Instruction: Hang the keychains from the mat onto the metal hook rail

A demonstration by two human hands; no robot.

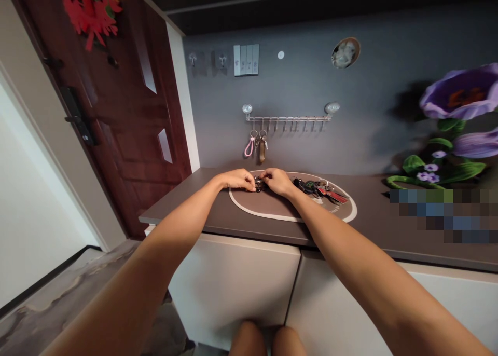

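Note:
My left hand (240,180) and my right hand (277,181) meet just above the left part of an oval brown mat (268,208) with a pale rim. Between them is a small bunch of keys (258,183), dark and metallic, pinched by the fingers of both hands; its details are too small to make out. Right of my right hand, more keys (307,186) lie on the mat, with black fobs and red tags (333,195). Behind my hands, a keyring with a pink loop (249,147) and one with a brown fob (262,151) hang from a clear hook rail (288,119).
The mat lies on a dark countertop (218,223) over white cabinet doors (237,278). Purple artificial flowers (459,96) stand at the right. A dark red door (128,133) is at the left. Switches (246,60) and two hooks (222,60) are on the grey wall.

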